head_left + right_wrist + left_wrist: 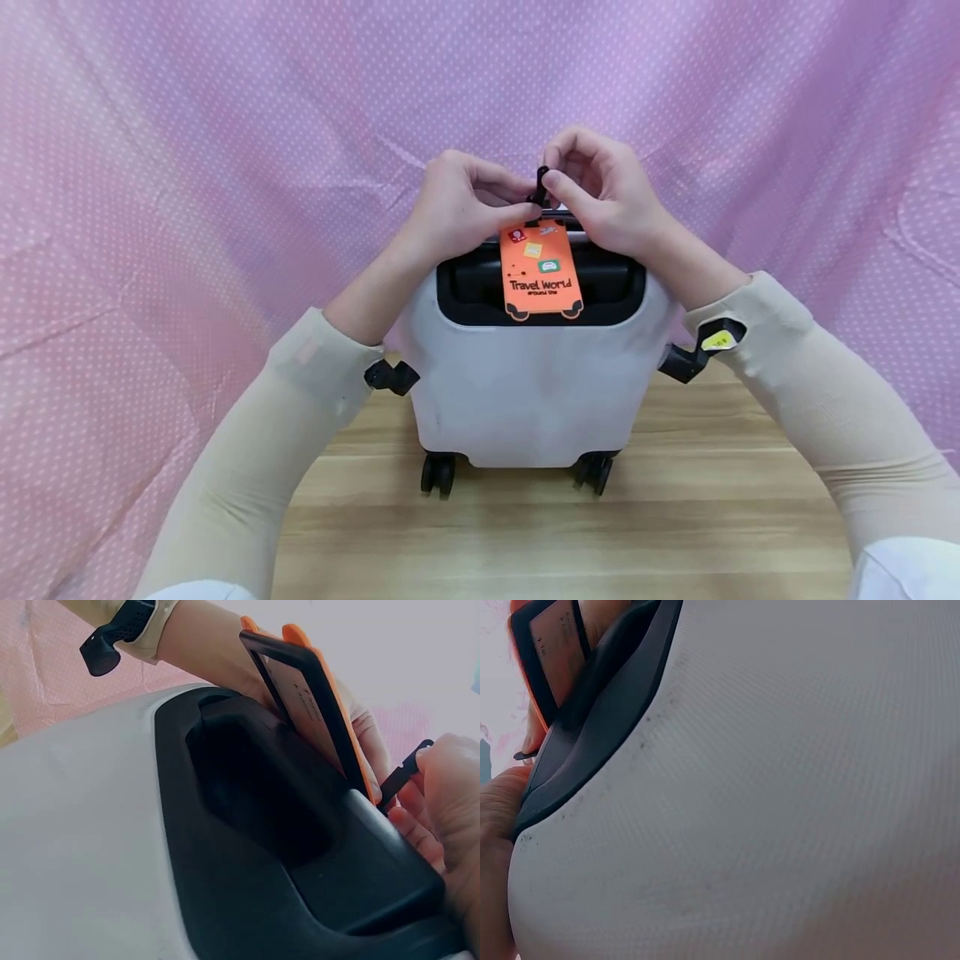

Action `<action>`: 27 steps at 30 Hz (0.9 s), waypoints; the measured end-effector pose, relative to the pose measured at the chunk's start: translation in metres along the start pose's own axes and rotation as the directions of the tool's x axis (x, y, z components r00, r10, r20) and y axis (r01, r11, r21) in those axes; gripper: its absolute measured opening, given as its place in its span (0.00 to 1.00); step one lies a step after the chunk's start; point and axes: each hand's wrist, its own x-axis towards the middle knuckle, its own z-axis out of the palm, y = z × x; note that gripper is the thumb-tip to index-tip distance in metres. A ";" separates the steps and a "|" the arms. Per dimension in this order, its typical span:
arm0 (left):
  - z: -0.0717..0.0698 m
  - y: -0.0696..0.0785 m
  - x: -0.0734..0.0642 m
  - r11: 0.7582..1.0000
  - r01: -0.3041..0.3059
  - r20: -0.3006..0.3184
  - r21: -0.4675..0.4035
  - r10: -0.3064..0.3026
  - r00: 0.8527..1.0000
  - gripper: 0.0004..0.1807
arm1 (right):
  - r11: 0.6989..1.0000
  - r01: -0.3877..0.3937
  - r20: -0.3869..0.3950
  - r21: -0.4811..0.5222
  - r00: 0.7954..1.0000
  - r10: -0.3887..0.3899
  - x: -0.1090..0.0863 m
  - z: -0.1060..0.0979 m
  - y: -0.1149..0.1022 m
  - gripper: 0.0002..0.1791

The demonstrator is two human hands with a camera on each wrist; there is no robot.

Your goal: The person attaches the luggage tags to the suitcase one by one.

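A white suitcase [525, 383] stands upright with a black recessed top panel [225, 847]. An orange luggage tag [540, 271], printed "Travel World", hangs down over this panel. Its black-framed back with a card window [300, 697] shows in the right wrist view. From the tag's upper end rises a narrow black strap [542, 183]. My left hand [457, 204] pinches the strap's lower part, just above the tag, between thumb and fingers. Opposite it, my right hand [611, 196] pinches the strap's free end [405, 771] between thumb and index finger.
The suitcase rests on black double wheels [438, 475] on a wood-grain surface [525, 542]. Pink dotted cloth [300, 100] hangs behind and at both sides. Black wrist cameras [392, 377] sit on both beige sleeves, close to the suitcase's sides.
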 end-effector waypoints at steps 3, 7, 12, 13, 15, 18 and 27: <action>0.001 -0.001 -0.001 0.999 -0.002 -0.006 0.033 0.002 1.000 0.14 | 1.000 0.010 -0.007 0.009 1.000 -0.010 -0.002 0.001 0.001 0.12; 0.002 -0.002 0.000 0.997 -0.001 -0.002 0.077 0.001 1.000 0.14 | 1.000 0.016 -0.016 0.025 1.000 -0.016 -0.002 0.000 0.000 0.13; 0.002 -0.003 0.002 0.990 0.005 0.019 0.140 -0.007 1.000 0.12 | 0.999 0.018 -0.045 0.042 0.999 -0.016 -0.001 -0.001 0.000 0.13; 0.002 -0.002 0.002 0.988 0.006 0.029 0.154 -0.010 1.000 0.11 | 0.999 0.019 -0.055 0.039 0.998 -0.016 0.000 -0.001 0.000 0.13; 0.001 -0.002 0.002 0.985 0.013 0.048 0.173 -0.021 0.999 0.11 | 0.999 0.016 -0.074 0.043 0.997 -0.013 0.001 -0.001 -0.001 0.13; -0.001 -0.002 0.002 0.984 0.047 0.095 0.174 -0.064 0.993 0.12 | 0.998 -0.001 -0.087 0.062 0.996 0.006 0.003 -0.001 0.000 0.12; -0.002 0.000 0.002 0.982 0.103 0.180 0.156 -0.131 0.975 0.18 | 0.986 -0.124 -0.119 0.108 0.983 0.137 0.002 -0.001 -0.005 0.10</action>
